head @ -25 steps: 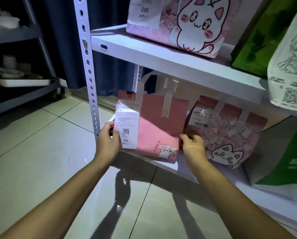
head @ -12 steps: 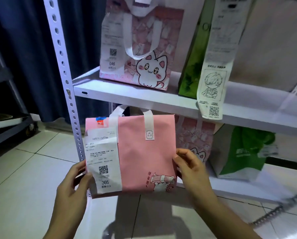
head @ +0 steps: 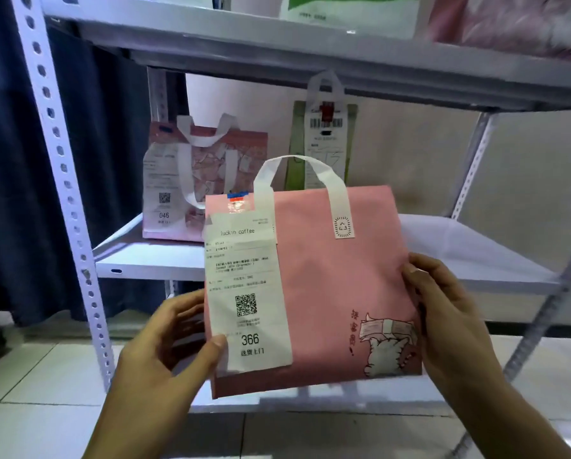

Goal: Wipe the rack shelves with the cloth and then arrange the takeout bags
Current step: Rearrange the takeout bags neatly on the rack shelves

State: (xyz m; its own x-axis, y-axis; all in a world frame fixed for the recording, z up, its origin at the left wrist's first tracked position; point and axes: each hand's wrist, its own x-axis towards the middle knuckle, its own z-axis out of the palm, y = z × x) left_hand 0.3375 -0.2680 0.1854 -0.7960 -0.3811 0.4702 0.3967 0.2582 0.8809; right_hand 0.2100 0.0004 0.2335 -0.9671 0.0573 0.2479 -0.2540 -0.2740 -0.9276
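A plain pink non-woven takeout bag (head: 327, 293) with a white receipt is gripped at its sides by the left hand (head: 168, 346) and right hand (head: 449, 319), in front of the white metal shelf (head: 151, 260). Behind, a cat-patterned pink bag (head: 191, 180) and a green bag (head: 297, 144) already stand; placement is judged unfinished.

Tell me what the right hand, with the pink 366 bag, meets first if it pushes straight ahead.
Probably the shelf's front edge: the right hand sits level with or just below it, though depth is unclear.
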